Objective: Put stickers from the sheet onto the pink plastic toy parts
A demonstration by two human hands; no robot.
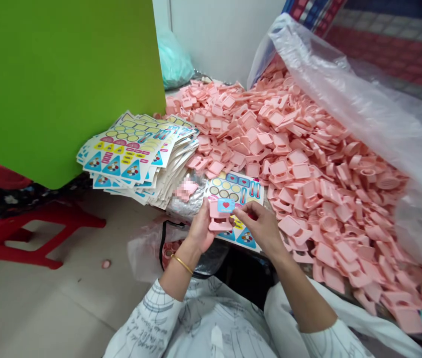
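Observation:
My left hand grips a small pink plastic toy piece with a square panel and a wider foot, held upright. At the panel, my right hand pinches the edge of a blue sticker with a red heart. The sticker overlaps the panel; whether it is stuck down I cannot tell. Beneath both hands lies a sticker sheet printed with circles, thermometers and blue triangles. Just left of that sheet, another pink piece rests on clear plastic wrapping, partly blurred out.
A large heap of pink plastic pieces spreads over the right side, spilling from a clear plastic bag. Stacked sticker sheets lie at left, beside a green panel. A red stool stands on the floor.

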